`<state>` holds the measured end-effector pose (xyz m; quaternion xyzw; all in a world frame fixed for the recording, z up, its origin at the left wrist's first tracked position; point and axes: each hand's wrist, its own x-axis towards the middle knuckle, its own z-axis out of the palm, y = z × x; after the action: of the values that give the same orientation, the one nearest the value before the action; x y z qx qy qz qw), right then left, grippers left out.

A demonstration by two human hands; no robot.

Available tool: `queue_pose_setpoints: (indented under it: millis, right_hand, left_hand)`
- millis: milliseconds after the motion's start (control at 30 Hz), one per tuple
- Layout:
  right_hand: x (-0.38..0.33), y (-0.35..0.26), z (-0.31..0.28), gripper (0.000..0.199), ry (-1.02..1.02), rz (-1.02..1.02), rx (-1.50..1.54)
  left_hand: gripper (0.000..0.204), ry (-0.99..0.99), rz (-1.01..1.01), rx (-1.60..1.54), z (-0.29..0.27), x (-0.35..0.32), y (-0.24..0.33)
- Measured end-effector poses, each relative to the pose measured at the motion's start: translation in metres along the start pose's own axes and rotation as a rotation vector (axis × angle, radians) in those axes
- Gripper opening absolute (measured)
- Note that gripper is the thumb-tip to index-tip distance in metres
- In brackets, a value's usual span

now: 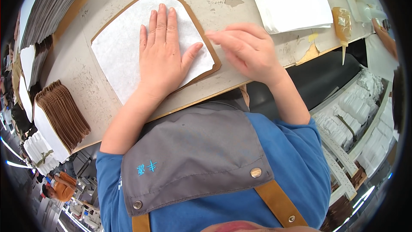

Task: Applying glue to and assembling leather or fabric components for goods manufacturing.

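Fig.: white sheet already lay on brown backing, left hand flat, fingers together; right hand, blurred, fingers loosely bent, at its right edge—smoothing apparently unfinished.

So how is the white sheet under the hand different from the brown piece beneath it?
The white sheet is soft-looking and slightly smaller; the brown piece is bigger, showing only as a border round it. The left hand presses flat on the white sheet, while the brown piece lies on the table. Both share one curved outline.
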<state>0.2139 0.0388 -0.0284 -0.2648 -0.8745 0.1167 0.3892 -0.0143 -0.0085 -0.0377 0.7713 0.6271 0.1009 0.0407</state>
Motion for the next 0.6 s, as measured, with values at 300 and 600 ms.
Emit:
queue_pose_setpoints:
  millis: [300, 600]
  right_hand:
    - [-0.025, 0.003, -0.022, 0.036, 0.091, 0.098, -0.058]
    - [-0.029, 0.003, -0.025, 0.028, 0.119, 0.205, 0.03]
  left_hand:
    - [0.092, -0.015, 0.007, -0.083, 0.005, 0.001, 0.041]
    - [0.083, -0.046, 0.137, -0.228, -0.027, -0.017, 0.025]
